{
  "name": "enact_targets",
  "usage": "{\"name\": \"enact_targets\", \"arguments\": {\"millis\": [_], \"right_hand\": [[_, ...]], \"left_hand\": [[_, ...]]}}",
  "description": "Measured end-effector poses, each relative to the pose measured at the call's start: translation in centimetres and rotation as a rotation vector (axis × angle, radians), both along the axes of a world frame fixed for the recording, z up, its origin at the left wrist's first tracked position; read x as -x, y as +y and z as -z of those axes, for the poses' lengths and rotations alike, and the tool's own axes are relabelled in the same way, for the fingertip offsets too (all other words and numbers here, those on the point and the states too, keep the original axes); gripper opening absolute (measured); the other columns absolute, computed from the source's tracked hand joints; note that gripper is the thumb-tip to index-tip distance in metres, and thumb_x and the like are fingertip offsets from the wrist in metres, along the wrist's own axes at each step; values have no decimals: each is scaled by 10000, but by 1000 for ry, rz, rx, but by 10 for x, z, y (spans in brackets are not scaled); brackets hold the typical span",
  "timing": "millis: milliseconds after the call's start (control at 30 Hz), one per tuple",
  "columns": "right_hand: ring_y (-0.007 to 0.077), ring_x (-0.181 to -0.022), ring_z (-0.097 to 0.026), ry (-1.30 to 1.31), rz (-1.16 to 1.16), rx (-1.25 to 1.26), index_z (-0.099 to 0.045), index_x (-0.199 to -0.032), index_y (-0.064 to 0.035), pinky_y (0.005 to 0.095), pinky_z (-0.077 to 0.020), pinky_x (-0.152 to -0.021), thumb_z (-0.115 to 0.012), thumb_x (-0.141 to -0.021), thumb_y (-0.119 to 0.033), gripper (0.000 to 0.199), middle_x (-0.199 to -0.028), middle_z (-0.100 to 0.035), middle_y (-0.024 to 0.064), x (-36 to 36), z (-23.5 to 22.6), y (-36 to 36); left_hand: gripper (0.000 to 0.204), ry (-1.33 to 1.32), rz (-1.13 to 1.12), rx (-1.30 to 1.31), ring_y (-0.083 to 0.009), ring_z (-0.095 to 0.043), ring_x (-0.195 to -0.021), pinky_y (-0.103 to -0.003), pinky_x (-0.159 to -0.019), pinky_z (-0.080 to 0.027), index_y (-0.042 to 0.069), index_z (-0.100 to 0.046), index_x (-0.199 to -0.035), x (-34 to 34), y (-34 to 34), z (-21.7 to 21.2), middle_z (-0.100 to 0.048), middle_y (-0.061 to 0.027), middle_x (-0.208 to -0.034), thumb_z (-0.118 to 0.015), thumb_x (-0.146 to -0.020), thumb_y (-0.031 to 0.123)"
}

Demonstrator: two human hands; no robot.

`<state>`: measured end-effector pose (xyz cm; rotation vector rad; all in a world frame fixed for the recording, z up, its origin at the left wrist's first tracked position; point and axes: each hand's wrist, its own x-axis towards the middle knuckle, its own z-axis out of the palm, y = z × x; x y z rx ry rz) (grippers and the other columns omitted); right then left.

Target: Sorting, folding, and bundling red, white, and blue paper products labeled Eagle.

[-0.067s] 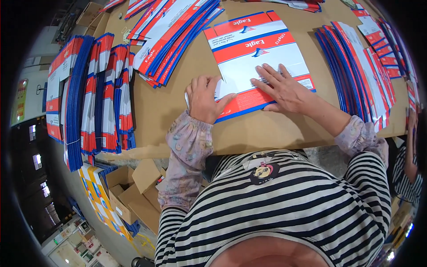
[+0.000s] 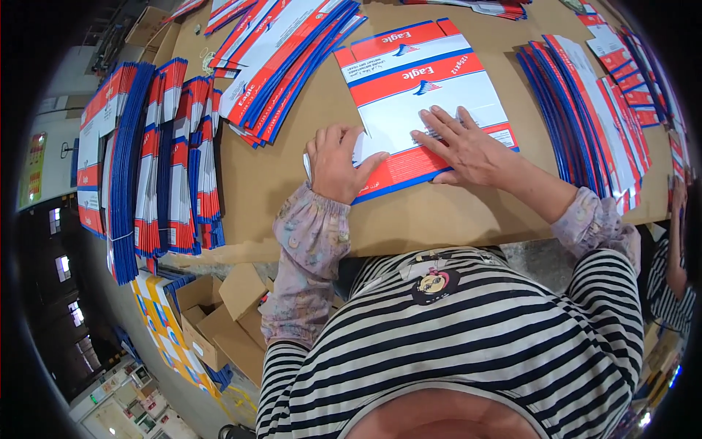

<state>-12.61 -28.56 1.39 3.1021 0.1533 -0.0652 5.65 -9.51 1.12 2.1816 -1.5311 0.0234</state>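
In front of me on the table lies a flat, folded carton [image 2: 398, 117], red, white and blue, with short flaps along its far edge. My left hand [image 2: 338, 164] is on the carton's near left side. Its fingers bend over a side flap and its thumb stretches onto the printed panel. A white edge of that flap shows beyond the hand; the fingertips are partly hidden. My right hand [image 2: 468, 150] lies flat on the carton's near right part, fingers spread, pressing on the panel without gripping it.
Stacks of flat cartons stand at the left [image 2: 150, 161], the far left [image 2: 281, 62] and the right [image 2: 581, 110] of the brown table [image 2: 431, 223]. Below the left edge are an open cardboard box [image 2: 219, 322] and a yellow-and-white package [image 2: 164, 314]. Another person's striped sleeve [image 2: 673, 300] shows at far right.
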Motion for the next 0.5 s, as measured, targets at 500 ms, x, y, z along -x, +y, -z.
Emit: {"name": "enact_targets", "arguments": {"millis": [500], "right_hand": [[397, -1295, -332, 4, -10, 15, -342, -1382, -48, 586, -334, -986, -413, -867, -613, 768, -1377, -353, 241, 0, 6, -1]], "left_hand": [[513, 10, 49, 86, -280, -512, -957, -389, -812, -357, 41, -561, -1053, 4, -6, -11, -544, -118, -1001, -792, -671, 296]]}}
